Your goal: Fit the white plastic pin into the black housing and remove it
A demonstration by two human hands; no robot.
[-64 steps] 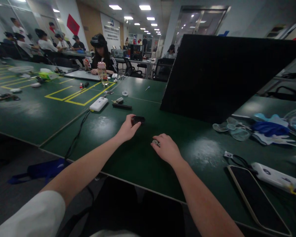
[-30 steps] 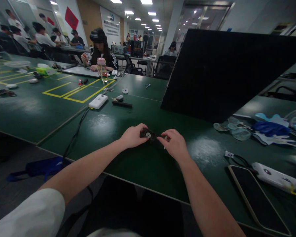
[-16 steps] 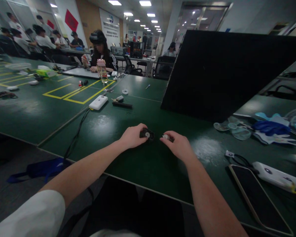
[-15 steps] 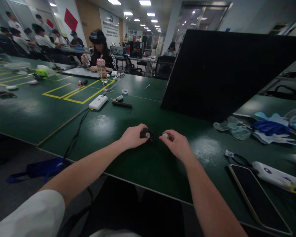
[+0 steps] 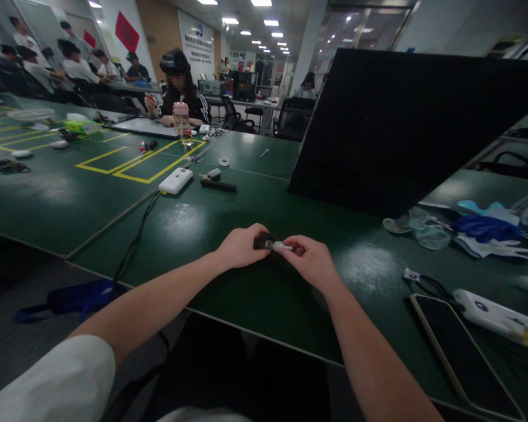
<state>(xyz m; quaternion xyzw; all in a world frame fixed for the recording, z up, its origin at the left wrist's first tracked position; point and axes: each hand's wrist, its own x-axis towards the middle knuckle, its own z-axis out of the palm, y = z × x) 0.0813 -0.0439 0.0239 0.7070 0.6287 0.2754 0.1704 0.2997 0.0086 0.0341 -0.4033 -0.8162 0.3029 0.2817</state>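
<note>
My left hand (image 5: 245,246) is closed around a small black part (image 5: 261,240) with a light round piece on its face. Between the fingertips of my right hand (image 5: 311,258) is a small whitish cylindrical piece (image 5: 282,247). Its end is right at the face of the black part; whether the two touch I cannot tell. Both hands are just above the green table (image 5: 255,293), in front of me. The fingers partly hide both pieces, and their exact kind does not show.
A large black panel (image 5: 391,129) leans at the right. Nearby lie clear fan blades (image 5: 422,228), blue and white gloves (image 5: 486,227), a phone (image 5: 462,351) and a white power bank (image 5: 495,313). Ahead are another white power bank (image 5: 176,180), a dark bar (image 5: 219,185) and a bottle (image 5: 183,124); a person sits beyond.
My right hand has brought the whitish piece leftward to the face of the black part. More of that piece now shows. My left hand keeps its hold, shifted slightly right.
</note>
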